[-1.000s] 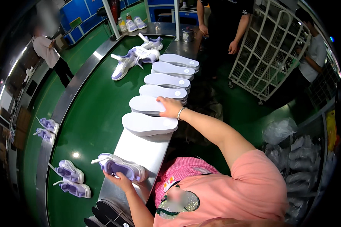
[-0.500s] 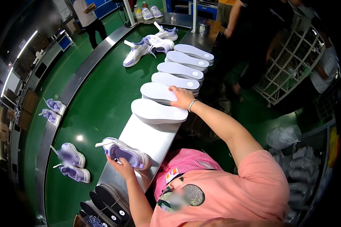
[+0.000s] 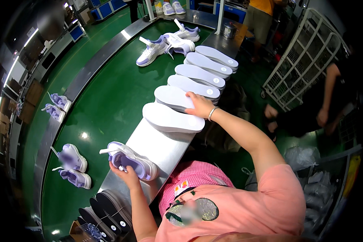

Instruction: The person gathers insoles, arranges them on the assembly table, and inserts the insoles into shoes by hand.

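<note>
Your left hand (image 3: 126,177) is closed on a lilac-and-white shoe (image 3: 146,170), thumb at the opening and fingers bent around the side, above the near part of a metal bench (image 3: 146,142). Your right hand (image 3: 200,106), with a bracelet (image 3: 212,114) at the wrist, reaches across to the second-nearest of six stacks of pale insoles (image 3: 169,96), fingers partly bent and touching its right end; their undersides are hidden, so whether they grip an insole you cannot tell here. The stacks line the bench in a slanting row, the nearest (image 3: 171,118) lying between that hand and the shoe. Dark insoles (image 3: 105,203) sit in bundles at the bench's near end. On the green surface (image 3: 99,107) to your left stands a pair of shoes (image 3: 73,166), with a group of shoes (image 3: 152,52) farther off, beside the far stacks. A metal mug (image 3: 229,30) stands beyond the row, and a wire cart (image 3: 296,68) to your right.
</note>
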